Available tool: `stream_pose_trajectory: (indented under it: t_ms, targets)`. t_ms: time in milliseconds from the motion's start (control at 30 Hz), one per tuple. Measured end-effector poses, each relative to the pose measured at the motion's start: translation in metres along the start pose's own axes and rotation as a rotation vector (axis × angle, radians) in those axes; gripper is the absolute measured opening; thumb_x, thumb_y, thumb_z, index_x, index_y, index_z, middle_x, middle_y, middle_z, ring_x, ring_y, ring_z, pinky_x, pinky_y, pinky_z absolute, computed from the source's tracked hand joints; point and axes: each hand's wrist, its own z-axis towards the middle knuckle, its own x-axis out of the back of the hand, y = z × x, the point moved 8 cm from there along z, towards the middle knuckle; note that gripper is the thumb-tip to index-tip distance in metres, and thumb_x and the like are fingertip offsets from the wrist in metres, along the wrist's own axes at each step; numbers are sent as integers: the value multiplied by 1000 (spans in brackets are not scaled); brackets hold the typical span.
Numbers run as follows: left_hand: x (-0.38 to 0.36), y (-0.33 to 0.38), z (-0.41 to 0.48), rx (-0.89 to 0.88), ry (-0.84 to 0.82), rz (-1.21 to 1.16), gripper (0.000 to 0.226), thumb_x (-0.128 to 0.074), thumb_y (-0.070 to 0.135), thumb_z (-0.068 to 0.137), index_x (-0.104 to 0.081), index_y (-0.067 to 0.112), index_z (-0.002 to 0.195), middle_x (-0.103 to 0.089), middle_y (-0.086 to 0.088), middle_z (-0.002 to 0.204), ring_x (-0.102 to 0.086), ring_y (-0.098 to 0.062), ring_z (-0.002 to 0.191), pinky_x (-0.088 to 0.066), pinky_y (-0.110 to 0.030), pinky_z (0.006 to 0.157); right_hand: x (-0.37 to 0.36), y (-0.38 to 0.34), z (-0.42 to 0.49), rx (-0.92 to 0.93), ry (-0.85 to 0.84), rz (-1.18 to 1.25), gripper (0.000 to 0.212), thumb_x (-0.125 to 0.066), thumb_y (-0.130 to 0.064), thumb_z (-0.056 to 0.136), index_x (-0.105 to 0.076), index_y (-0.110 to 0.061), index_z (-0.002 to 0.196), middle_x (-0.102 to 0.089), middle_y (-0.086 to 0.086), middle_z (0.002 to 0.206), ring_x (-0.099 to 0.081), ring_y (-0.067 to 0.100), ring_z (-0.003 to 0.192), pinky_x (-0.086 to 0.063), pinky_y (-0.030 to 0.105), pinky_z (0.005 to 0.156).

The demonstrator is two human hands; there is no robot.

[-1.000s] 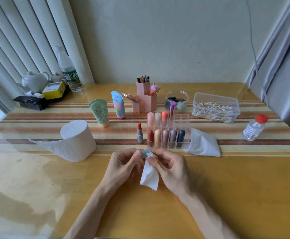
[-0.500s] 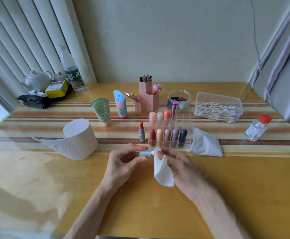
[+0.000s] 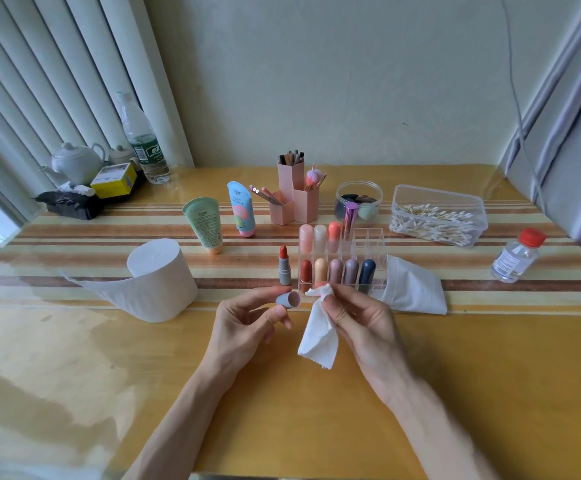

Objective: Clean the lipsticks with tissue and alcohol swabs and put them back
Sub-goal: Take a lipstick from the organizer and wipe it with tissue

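The left hand [image 3: 247, 323] pinches a small grey-blue lipstick cap [image 3: 288, 299] between thumb and fingertips, with its pale pink open mouth turned toward the right hand [image 3: 361, 323]. That hand pinches a white tissue sheet [image 3: 318, 341] whose top is twisted to a point just beside the cap's mouth, while the rest hangs loose. The cap's likely partner, a grey-barrelled lipstick with bare red bullet [image 3: 284, 266], stands upright just beyond the hands, beside a clear acrylic organiser [image 3: 374, 237] that holds two rows of capped lipsticks. I judge the main risk to be that bare bullet: a knuckle or the trailing tissue could tip it and smear it. The twisted point might also shred inside the cap, and so light a pinch could let the cap slip. Around them lie a white toilet roll [image 3: 159, 280] to the left, a folded white tissue [image 3: 413, 289] to the right, a clear box of cotton swabs [image 3: 438, 218] and a small red-capped clear bottle [image 3: 515, 259]. All rest on a glossy yellow wooden table [image 3: 490, 375] crossed by brown and cream stripes. A pale wall rises behind it, with vertical blinds [image 3: 40, 81] on the left and a grey curtain [image 3: 576, 133] on the right.
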Motion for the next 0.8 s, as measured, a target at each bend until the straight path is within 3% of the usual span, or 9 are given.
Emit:
stream_pose_trajectory:
  t_ms: [67, 167, 300, 533, 667, 767, 800]
  targets:
    - [0, -1, 0, -3, -7, 3, 30, -74, 10, 90, -75, 5, 120, -76, -17, 105, -67, -24, 70, -47, -25, 52, 0, -2, 0, 31, 3, -55, 35, -74, -19, 87, -78, -11, 121, -78, 1, 121, -70, 10, 117, -54, 25, 102]
    - [-1, 0, 1, -5, -15, 26, 26, -74, 16, 92, -77, 13, 118, -76, -16, 107, -65, -24, 71, -46, -27, 54, 5, -7, 2, 85, 38, -181, 32, -77, -18, 88, -77, -12, 119, -81, 0, 111, -74, 9, 108, -55, 19, 88]
    - [-2, 2, 1, -5, -20, 38, 27, -70, 9, 93, -72, 2, 119, -76, -14, 105, -69, -25, 69, -44, -26, 51, 11, -7, 4, 165, 68, -460, 15, -82, -13, 90, -76, -13, 104, -81, 0, 93, -77, 14, 89, -58, 21, 74]
    - [-1, 3, 1, -6, -17, 20, 26, -74, 10, 90, -71, 1, 114, -74, -18, 105, -66, -25, 67, -42, -26, 51, 14, -5, 5, 211, 81, -576, 10, -81, -12, 92, -79, -18, 99, -78, -7, 87, -74, 10, 82, -53, 16, 72]
    - [2, 1, 1, 6, 12, 89, 23, -74, 26, 94, -76, 18, 115, -64, -15, 76, -52, -17, 65, -42, -25, 60, 22, -7, 2, 301, 147, -872, 4, -80, -25, 93, -81, -27, 96, -74, -18, 82, -70, 6, 80, -50, 13, 68]
    - [8, -3, 0, 35, 60, 162, 27, -75, 38, 94, -76, 24, 117, -57, -25, 72, -38, -36, 64, -35, -40, 65, 28, -14, 1, 388, 251, -1002, 2, -79, -25, 91, -80, -27, 92, -72, -17, 85, -68, 4, 80, -54, 19, 70]
    - [8, -2, 0, 32, 72, 192, 25, -75, 38, 95, -76, 25, 116, -58, -28, 74, -37, -35, 64, -33, -40, 65, 32, -16, 0, 400, 289, -1018, 3, -79, -23, 90, -80, -26, 91, -72, -16, 85, -68, 4, 79, -54, 21, 70]
